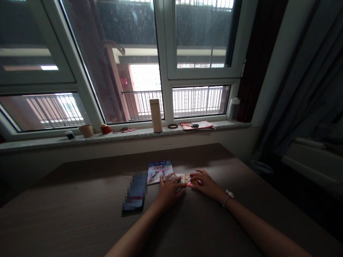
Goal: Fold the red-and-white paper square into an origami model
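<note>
1. Booklet (160, 171) on table (80, 214): red characters across the cover, too small and dim to read.
2. Small printed paper (180, 177) beside booklet: colour print, no legible word.
3. Phone (135, 192) on table: screen blurred out, nothing legible.
4. Papers (199, 125) on windowsill (40, 143): red print, illegible.
5. Legible words, numbers, brands: none.

Small red-and-white paper (185, 177) lies flat on table (80, 221).

Colours noted on the table (66, 214)
Dark brown grain is shown throughout; the booklet (160, 171), at nine o'clock from the red-and-white paper (184, 178), is printed blue and red.
</note>
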`<state>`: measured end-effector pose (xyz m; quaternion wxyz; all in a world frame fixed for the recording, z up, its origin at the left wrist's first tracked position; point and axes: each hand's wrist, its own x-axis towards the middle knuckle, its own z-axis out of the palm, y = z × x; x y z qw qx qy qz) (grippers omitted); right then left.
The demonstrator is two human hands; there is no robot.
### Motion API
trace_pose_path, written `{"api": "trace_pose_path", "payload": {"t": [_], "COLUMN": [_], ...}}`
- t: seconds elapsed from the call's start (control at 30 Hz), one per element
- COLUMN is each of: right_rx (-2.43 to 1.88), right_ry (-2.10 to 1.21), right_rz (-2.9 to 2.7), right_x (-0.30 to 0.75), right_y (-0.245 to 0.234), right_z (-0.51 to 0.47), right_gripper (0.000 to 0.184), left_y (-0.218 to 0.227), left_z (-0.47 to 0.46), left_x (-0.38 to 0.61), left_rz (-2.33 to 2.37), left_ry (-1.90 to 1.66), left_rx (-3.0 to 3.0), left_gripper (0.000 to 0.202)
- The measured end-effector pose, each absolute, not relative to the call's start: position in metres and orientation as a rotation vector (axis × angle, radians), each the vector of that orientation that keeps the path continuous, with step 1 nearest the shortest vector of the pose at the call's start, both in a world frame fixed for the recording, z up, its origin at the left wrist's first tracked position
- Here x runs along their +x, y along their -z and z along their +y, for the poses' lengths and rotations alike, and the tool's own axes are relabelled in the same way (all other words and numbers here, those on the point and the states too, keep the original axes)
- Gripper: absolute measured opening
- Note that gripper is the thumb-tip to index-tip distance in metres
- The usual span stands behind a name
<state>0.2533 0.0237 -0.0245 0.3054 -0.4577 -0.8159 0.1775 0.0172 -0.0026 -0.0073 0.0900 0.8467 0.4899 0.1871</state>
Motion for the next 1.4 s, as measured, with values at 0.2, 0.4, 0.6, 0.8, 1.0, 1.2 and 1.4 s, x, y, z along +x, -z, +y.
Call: {"api": "trace_pose_path", "payload": {"t": [0.2, 0.4, 0.6, 0.8, 1.0, 1.2, 1.4], "right_rx": [-1.223, -1.231, -1.248, -1.295, -1.317, -1.230, -1.242], "right_ry": [-0.436, -0.306, -0.228, -0.135, -0.045, -0.023, 0.026], "right_rz": [-2.181, -2.206, -2.143, -1.963, -1.913, -2.036, -2.085], "right_x": [0.251, 0.248, 0.248, 0.249, 0.248, 0.245, 0.245], "right_y": [0.020, 0.018, 0.016, 0.012, 0.010, 0.010, 0.014], "right_z": [0.019, 0.015, 0.014, 0.013, 0.011, 0.009, 0.011], "right_gripper": [0.022, 0.019, 0.016, 0.024, 0.020, 0.010, 0.013], "left_y": [0.005, 0.004, 0.002, 0.002, 0.002, 0.005, 0.003], "left_z": [-0.002, -0.002, -0.004, -0.006, -0.008, -0.007, -0.008], "left_x": [0.018, 0.018, 0.020, 0.019, 0.018, 0.018, 0.019], "left_rz": [1.482, 1.487, 1.518, 1.443, 1.369, 1.337, 1.316], "left_ry": [-0.501, -0.507, -0.519, -0.533, -0.524, -0.539, -0.525], "left_rx": [2.495, 2.517, 2.533, 2.605, 2.616, 2.643, 2.644], "left_gripper": [0.030, 0.030, 0.028, 0.031, 0.036, 0.032, 0.032]}}
